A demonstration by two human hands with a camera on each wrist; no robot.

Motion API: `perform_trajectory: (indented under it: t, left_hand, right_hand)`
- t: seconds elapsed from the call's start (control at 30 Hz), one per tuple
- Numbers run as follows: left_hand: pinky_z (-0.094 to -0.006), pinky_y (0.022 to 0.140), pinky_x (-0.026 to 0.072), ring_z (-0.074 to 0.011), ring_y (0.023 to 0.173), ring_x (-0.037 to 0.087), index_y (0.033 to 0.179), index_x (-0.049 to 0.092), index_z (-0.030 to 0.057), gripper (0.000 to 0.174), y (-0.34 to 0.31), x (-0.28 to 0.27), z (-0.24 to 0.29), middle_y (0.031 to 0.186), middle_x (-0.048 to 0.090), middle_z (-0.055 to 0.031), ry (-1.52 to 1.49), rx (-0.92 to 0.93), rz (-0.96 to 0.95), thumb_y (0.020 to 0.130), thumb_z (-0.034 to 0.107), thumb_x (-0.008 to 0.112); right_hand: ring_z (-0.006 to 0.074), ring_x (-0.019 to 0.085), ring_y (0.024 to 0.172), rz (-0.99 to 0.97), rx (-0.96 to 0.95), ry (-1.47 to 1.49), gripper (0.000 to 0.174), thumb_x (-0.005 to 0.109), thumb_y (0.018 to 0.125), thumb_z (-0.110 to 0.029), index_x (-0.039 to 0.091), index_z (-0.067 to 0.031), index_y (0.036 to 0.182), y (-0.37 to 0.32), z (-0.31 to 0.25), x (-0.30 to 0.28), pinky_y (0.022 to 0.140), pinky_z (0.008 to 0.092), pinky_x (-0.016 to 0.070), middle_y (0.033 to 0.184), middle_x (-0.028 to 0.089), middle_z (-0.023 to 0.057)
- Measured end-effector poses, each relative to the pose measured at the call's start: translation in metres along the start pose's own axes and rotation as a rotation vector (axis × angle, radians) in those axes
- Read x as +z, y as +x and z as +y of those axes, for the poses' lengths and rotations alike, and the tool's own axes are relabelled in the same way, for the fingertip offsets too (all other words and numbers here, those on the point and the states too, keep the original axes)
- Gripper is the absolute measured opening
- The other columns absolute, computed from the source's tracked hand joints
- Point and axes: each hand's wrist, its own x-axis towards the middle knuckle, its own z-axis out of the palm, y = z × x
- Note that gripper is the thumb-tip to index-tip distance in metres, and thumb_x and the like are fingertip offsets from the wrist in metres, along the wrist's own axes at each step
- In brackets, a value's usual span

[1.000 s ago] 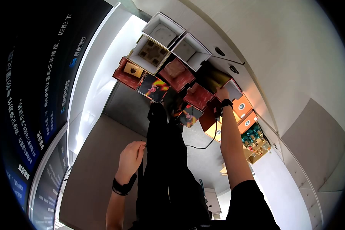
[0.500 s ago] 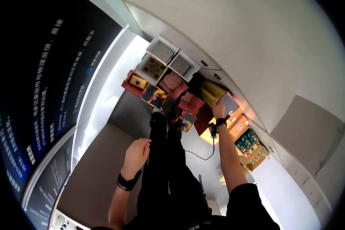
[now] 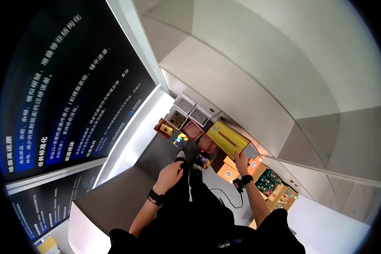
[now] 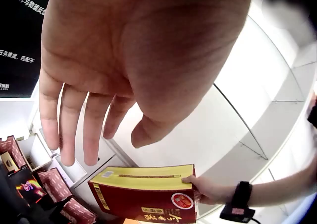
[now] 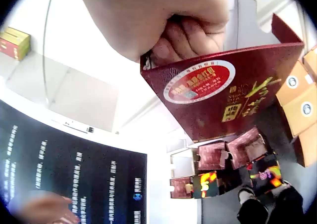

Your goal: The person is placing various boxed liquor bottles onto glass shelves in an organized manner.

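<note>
The right hand (image 3: 241,164) grips the near edge of a large yellow and dark red box (image 3: 227,140). In the right wrist view its fingers curl over the rim of the dark red side (image 5: 213,97), which bears a round red and white sticker, and the grey inside shows beside them. The left wrist view has the box (image 4: 143,189) held from its right end by the right hand (image 4: 208,189). Away from the box, the left hand (image 3: 169,177) hangs over the person's legs, holding nothing, its fingers loosely bent; its palm (image 4: 124,50) fills the top of the left wrist view.
Open white boxes (image 3: 200,115) and red boxes (image 3: 193,130) stand against the wall cabinets. Orange boxes (image 3: 228,173) and a crate of green bottles (image 3: 267,183) are at the right. A cable (image 3: 228,203) hangs from the right wrist device. A dark screen (image 3: 72,76) stands left.
The yellow and dark red box has come up out of the shadow beside the cabinets, its yellow face now in full view. The head view has shifted, showing more wall and screen.
</note>
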Motion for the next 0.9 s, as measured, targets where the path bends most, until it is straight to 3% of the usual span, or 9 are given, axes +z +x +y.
perform_trajectory:
  t: [0.1, 0.13, 0.17, 0.23, 0.37, 0.57, 0.7, 0.83, 0.9]
  left_hand:
    - [-0.0379, 0.075, 0.0466, -0.0303, 0.090, 0.056, 0.123, 0.041, 0.0069, 0.052, -0.004, 0.000, 0.020, 0.102, 0.056, -0.0125, 0.072, 0.212, 0.027, 0.077, 0.019, 0.061]
    - [-0.0375, 0.084, 0.0442, -0.0321, 0.102, 0.050, 0.132, 0.028, 0.0045, 0.073, -0.002, -0.007, 0.031, 0.117, 0.048, -0.0162, 0.129, 0.157, -0.121, 0.072, 0.023, 0.066]
    - [-0.0375, 0.084, 0.0442, -0.0321, 0.102, 0.050, 0.132, 0.028, 0.0045, 0.073, -0.004, -0.008, 0.044, 0.117, 0.048, -0.0162, 0.143, 0.170, -0.117, 0.072, 0.023, 0.066]
    - [-0.0388, 0.093, 0.0383, -0.0357, 0.114, 0.042, 0.135, 0.022, 0.0029, 0.084, 0.001, -0.007, 0.060, 0.125, 0.041, -0.0204, 0.173, 0.357, -0.106, 0.070, 0.025, 0.069]
    - [-0.0438, 0.100, 0.0313, -0.0371, 0.125, 0.029, 0.139, 0.011, 0.0045, 0.108, 0.008, -0.006, 0.087, 0.139, 0.023, -0.0197, 0.405, 0.452, -0.091, 0.059, 0.037, 0.077]
    - [-0.0537, 0.100, 0.0266, -0.0433, 0.128, 0.021, 0.141, 0.007, 0.0093, 0.122, 0.003, -0.025, 0.124, 0.142, 0.014, -0.0211, 0.632, 0.564, -0.162, 0.050, 0.043, 0.081]
    - [-0.0634, 0.096, 0.0228, -0.0440, 0.127, 0.019, 0.141, 0.005, 0.0102, 0.128, 0.007, -0.045, 0.125, 0.133, 0.022, -0.0247, 0.533, 0.579, -0.178, 0.045, 0.046, 0.082]
    - [-0.0604, 0.093, 0.0285, -0.0471, 0.121, 0.025, 0.141, 0.007, 0.0102, 0.124, 0.013, -0.051, 0.130, 0.129, 0.023, -0.0266, 0.522, 0.728, 0.022, 0.046, 0.041, 0.082]
    - [-0.0570, 0.093, 0.0305, -0.0471, 0.119, 0.027, 0.141, 0.007, 0.0107, 0.124, 0.016, -0.056, 0.133, 0.129, 0.023, -0.0267, 0.526, 0.709, -0.002, 0.046, 0.039, 0.082]
  right_hand:
    - [0.0331, 0.055, 0.053, 0.012, -0.035, 0.104, 0.047, 0.050, 0.085, -0.034, 0.054, 0.0089, 0.066, -0.029, -0.028, -0.039, 0.051, 0.0415, 0.0397, 0.057, 0.054, 0.0222]
    - [0.0293, 0.055, 0.050, -0.008, -0.043, 0.108, 0.046, 0.051, 0.085, -0.033, 0.054, 0.0092, 0.065, -0.043, -0.039, -0.055, 0.049, 0.0401, 0.0398, 0.054, 0.053, 0.0205]
    - [0.0293, 0.055, 0.050, 0.005, -0.049, 0.121, 0.046, 0.051, 0.085, -0.033, 0.054, 0.0092, 0.065, -0.057, -0.046, -0.070, 0.049, 0.0401, 0.0398, 0.054, 0.053, 0.0205]
    - [0.0149, 0.053, 0.049, -0.124, -0.094, 0.163, 0.040, 0.053, 0.085, -0.028, 0.055, 0.0074, 0.067, -0.074, -0.061, -0.091, 0.046, 0.0317, 0.0392, 0.052, 0.054, 0.0099]
    - [0.0186, 0.050, 0.045, -0.154, -0.241, 0.243, 0.046, 0.053, 0.085, -0.031, 0.053, 0.0093, 0.064, -0.109, -0.086, -0.109, 0.045, 0.0357, 0.0388, 0.050, 0.051, 0.0137]
    - [0.0120, 0.045, 0.047, -0.364, -0.407, 0.269, 0.044, 0.051, 0.087, -0.032, 0.052, 0.0054, 0.065, -0.143, -0.133, -0.138, 0.045, 0.0308, 0.0367, 0.049, 0.047, 0.0072]
    - [0.0195, 0.046, 0.047, -0.480, -0.491, 0.274, 0.042, 0.049, 0.088, -0.030, 0.051, 0.0087, 0.073, -0.154, -0.168, -0.161, 0.047, 0.0331, 0.0381, 0.053, 0.049, 0.0150]
    - [0.0179, 0.047, 0.047, -0.452, -0.523, 0.270, 0.040, 0.050, 0.088, -0.028, 0.053, 0.0090, 0.074, -0.146, -0.184, -0.167, 0.048, 0.0322, 0.0395, 0.053, 0.049, 0.0149]
    - [0.0177, 0.047, 0.048, -0.466, -0.527, 0.285, 0.039, 0.049, 0.088, -0.028, 0.054, 0.0095, 0.078, -0.140, -0.189, -0.167, 0.049, 0.0323, 0.0404, 0.053, 0.049, 0.0151]
